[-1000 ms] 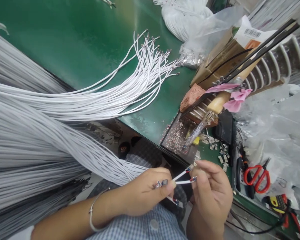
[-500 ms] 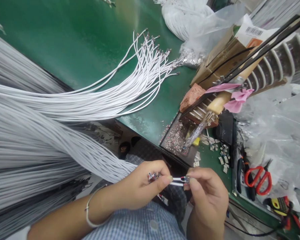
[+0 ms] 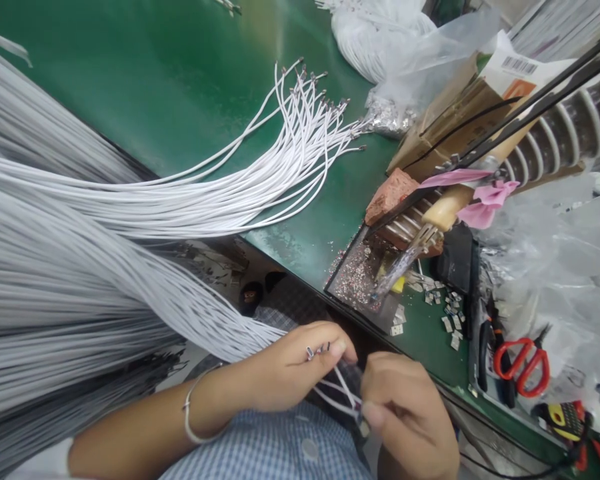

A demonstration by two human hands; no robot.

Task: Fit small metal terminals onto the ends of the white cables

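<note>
1. Head view: left hand [image 3: 300,367], with a thin pale bangle [image 3: 187,410] at the wrist, is closed around a gathered bundle of thin white cables [image 3: 215,327]. The bundle runs in from the left and passes behind the knuckles.
2. Small metal connector [image 3: 310,353] protrudes between the thumb and fingers of that hand.
3. Slender white cable ends [image 3: 344,385] hang out below the left hand, slanting toward the right hand [image 3: 413,413].
4. Right hand is blurred, fingers curled, thumb beside the tips of those ends. Whether it grips them cannot be told.
5. Both hands are in front of the blue-and-white checked garment [image 3: 265,440], near the table edge.
6. Green tabletop [image 3: 155,80] bears a second spread of white cables [image 3: 230,207], tips fanned out.
7. Wooden-handled soldering iron [image 3: 447,210], tied with pink cloth [image 3: 485,203], extends over a dark tray [image 3: 387,317] strewn with fine scraps. Rough reddish brick [image 3: 390,195] is just beside the tray.
8. Flat silvery connector shells [image 3: 453,323] lie loose right of the tray; red-handled scissors [image 3: 526,365] lie farther right.
</note>
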